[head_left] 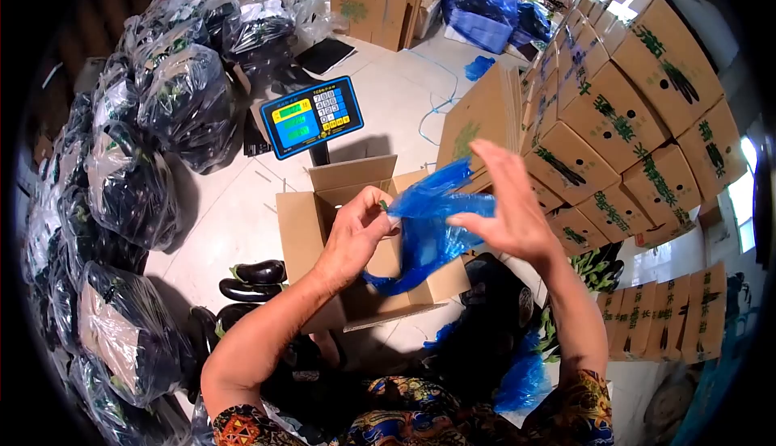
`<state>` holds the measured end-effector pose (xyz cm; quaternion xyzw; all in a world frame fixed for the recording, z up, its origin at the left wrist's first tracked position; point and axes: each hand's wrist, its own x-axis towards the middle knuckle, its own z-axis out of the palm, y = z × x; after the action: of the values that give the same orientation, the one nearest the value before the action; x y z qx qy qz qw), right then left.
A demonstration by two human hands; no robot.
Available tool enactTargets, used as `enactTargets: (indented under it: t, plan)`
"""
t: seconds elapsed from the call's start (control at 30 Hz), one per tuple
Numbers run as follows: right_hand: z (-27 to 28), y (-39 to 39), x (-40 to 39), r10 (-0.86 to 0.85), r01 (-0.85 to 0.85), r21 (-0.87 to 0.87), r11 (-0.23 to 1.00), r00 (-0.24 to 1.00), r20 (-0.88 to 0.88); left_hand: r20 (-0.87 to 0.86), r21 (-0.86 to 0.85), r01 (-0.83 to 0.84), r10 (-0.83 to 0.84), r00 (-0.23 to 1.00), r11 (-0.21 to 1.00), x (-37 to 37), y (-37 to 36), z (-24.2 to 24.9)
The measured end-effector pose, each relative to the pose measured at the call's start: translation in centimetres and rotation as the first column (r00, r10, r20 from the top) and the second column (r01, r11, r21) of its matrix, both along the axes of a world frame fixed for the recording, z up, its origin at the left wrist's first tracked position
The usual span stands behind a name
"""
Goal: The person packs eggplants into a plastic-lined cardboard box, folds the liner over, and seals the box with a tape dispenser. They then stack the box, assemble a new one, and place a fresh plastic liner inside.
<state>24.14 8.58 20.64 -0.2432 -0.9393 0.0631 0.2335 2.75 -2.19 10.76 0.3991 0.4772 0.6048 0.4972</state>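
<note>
Over an open cardboard box [301, 232], a thin blue plastic bag [424, 240] hangs crumpled between my hands. My left hand [356, 232] is closed, its thumb and fingers pinching the bag's left edge. My right hand [513, 208] is at the bag's right side, thumb and fingers spread wide apart. Its fingertips are by the bag's upper edge; whether they touch it is hard to tell. The box stands on the floor with its flaps folded out, and the bag hides part of its inside.
Behind the box stands a scale display [314, 116] with lit green digits. Clear bags of eggplants [186, 98] line the left. Loose eggplants [257, 272] lie left of the box. Printed cartons [614, 115] are stacked at right. Another blue bag [521, 381] lies near my right elbow.
</note>
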Motion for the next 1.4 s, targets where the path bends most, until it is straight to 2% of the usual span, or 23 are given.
enactTargets:
  t: [0.1, 0.13, 0.17, 0.23, 0.33, 0.4, 0.5, 0.57, 0.6, 0.67, 0.73, 0.77, 0.83, 0.9, 0.93, 1.03, 1.07, 1.17, 1.27, 1.3, 1.33, 1.37, 1.4]
  plan:
    - [-4.3, 2.0, 0.4, -0.066, 0.161, -0.395, 0.905, 0.968, 0.243, 0.183, -0.027, -0.068, 0.072, 0.98, 0.997, -0.3, -0.4, 0.8]
    - [-4.9, 1.4, 0.2, -0.089, 0.192, -0.409, 0.892, 0.962, 0.257, 0.223, -0.038, -0.081, 0.088, 0.971, 0.996, -0.7, -0.3, 0.6]
    - [-4.6, 0.7, 0.3, -0.091, 0.304, -0.521, 0.798, 0.914, 0.394, 0.268, -0.051, -0.094, 0.104, 0.958, 0.994, -0.9, -0.3, 0.1]
    - [-5.6, -2.0, 1.1, 0.093, 0.125, -0.411, 0.903, 0.877, 0.471, 0.292, -0.061, -0.081, 0.095, 0.952, 0.995, -1.5, 0.0, -0.7]
    - [-3.4, -5.4, 0.8, 0.122, -0.102, -0.193, 0.976, 0.989, 0.09, 0.319, -0.104, -0.103, 0.131, 0.939, 0.989, -0.9, 0.0, -0.2]
    - [-3.3, -4.2, 0.8, 0.225, -0.157, -0.335, 0.929, 0.959, 0.175, 0.283, -0.068, -0.059, 0.076, 0.956, 0.996, -0.5, -0.1, -0.2]
    - [-4.1, -2.4, -0.3, 0.082, -0.026, -0.739, 0.673, 0.996, 0.04, 0.208, -0.006, 0.03, -0.028, 0.978, 1.0, 0.3, -0.4, 0.4]
    - [-1.9, -3.1, -1.7, -0.051, -0.06, -0.948, 0.313, 0.995, -0.08, -0.002, -0.002, 0.119, -0.119, 0.993, 0.993, 0.2, -0.6, 0.0]
    - [-3.3, -3.0, -2.0, -0.095, -0.09, -0.952, 0.293, 0.988, -0.123, -0.033, -0.008, 0.16, -0.16, 0.987, 0.987, 0.3, -0.9, 0.2]
    - [-8.4, -2.1, -2.3, -0.191, -0.155, -0.954, 0.257, 0.959, -0.207, 0.135, -0.053, 0.164, -0.156, 0.979, 0.985, 0.7, -1.2, 0.8]
    - [-10.0, -2.2, -3.0, -0.199, -0.052, -0.933, 0.356, 0.971, -0.13, 0.27, -0.071, 0.113, -0.09, 0.959, 0.991, 1.4, -1.3, 1.3]
    - [-11.2, -2.3, -3.1, -0.206, -0.001, -0.916, 0.401, 0.974, -0.091, 0.203, -0.099, 0.076, -0.055, 0.978, 0.992, 1.5, -1.3, 1.2]
    - [-12.9, -2.5, -3.8, -0.154, -0.024, -0.839, 0.543, 0.98, -0.128, 0.067, -0.147, -0.006, 0.016, 0.998, 0.989, 1.5, -1.2, 0.4]
    - [-11.6, -3.0, -4.4, -0.156, 0.028, -0.887, 0.462, 0.986, -0.05, 0.098, -0.135, -0.101, 0.114, 0.989, 0.986, 1.5, -0.8, -1.0]
    - [-9.5, -3.9, -5.1, -0.289, 0.048, -0.942, 0.333, 0.956, -0.054, 0.104, -0.136, -0.116, 0.131, 0.986, 0.984, 1.2, -0.5, -1.6]
    - [-10.5, -3.2, -5.0, -0.288, 0.0, -0.903, 0.429, 0.948, -0.137, 0.113, -0.146, -0.13, 0.147, 0.983, 0.981, 0.3, -0.2, -2.6]
    - [-12.7, -2.1, -4.4, -0.245, -0.184, -0.907, 0.379, 0.925, -0.29, 0.157, -0.153, -0.143, 0.167, 0.973, 0.978, 0.1, -0.1, -2.7]
    - [-15.3, -0.5, -3.5, -0.489, -0.257, -0.966, -0.009, 0.844, -0.22, 0.406, -0.218, -0.181, 0.258, 0.877, 0.959, -0.9, 0.4, -1.7]
    - [-13.6, -2.6, -4.8, -0.475, -0.356, -0.935, 0.006, 0.821, -0.315, 0.362, -0.195, -0.177, 0.239, 0.901, 0.965, -0.6, 1.0, -1.7]
    - [-13.4, -3.3, -5.3, -0.468, -0.36, -0.931, 0.061, 0.814, -0.345, 0.331, -0.186, -0.167, 0.222, 0.917, 0.968, 0.3, 1.0, -1.0]
    - [-13.9, -3.3, -5.8, -0.467, -0.448, -0.89, 0.086, 0.771, -0.433, 0.231, -0.091, -0.119, 0.137, 0.963, 0.989, 0.5, 1.0, -1.0]
    - [-14.5, -3.3, -6.0, -0.468, -0.53, -0.841, 0.112, 0.718, -0.515, 0.06, -0.146, -0.076, 0.086, 0.994, 0.986, 0.4, 1.0, -1.2]
    - [-14.6, -3.1, -5.8, -0.509, -0.489, -0.87, 0.055, 0.736, -0.446, 0.035, -0.149, -0.105, 0.111, 0.993, 0.983, 0.0, 1.0, -2.0]
